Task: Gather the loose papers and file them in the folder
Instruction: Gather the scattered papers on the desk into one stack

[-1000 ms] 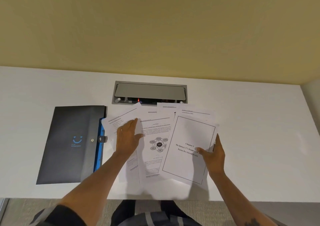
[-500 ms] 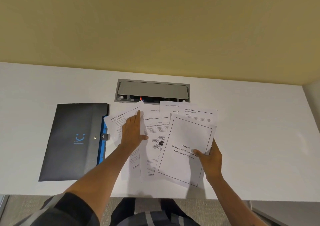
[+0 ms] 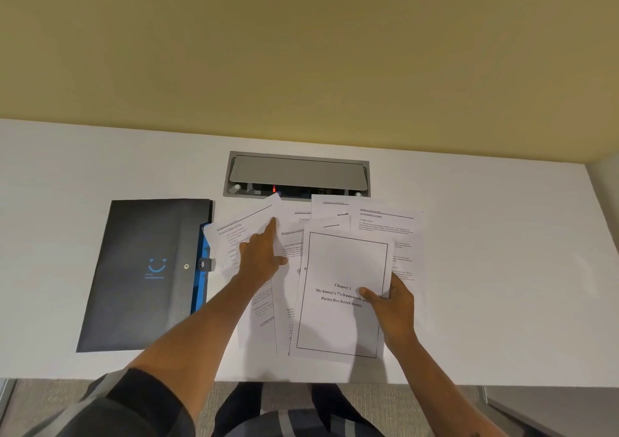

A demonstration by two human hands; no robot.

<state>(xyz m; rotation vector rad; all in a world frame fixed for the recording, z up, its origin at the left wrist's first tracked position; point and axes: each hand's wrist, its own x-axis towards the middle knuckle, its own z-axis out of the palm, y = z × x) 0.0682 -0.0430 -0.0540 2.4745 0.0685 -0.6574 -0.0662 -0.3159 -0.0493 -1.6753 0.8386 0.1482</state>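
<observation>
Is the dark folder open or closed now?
Closed. The dark folder lies flat on the table, its front cover down; only a blue edge shows along its right side.

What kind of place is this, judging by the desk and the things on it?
Probably an office or a study room. The white desk has a built-in cable and power box with a hinged grey lid, printed pages such as a "Chapter 3" cover sheet lie spread on it, and a dark snap-button document folder lies beside them.
</observation>
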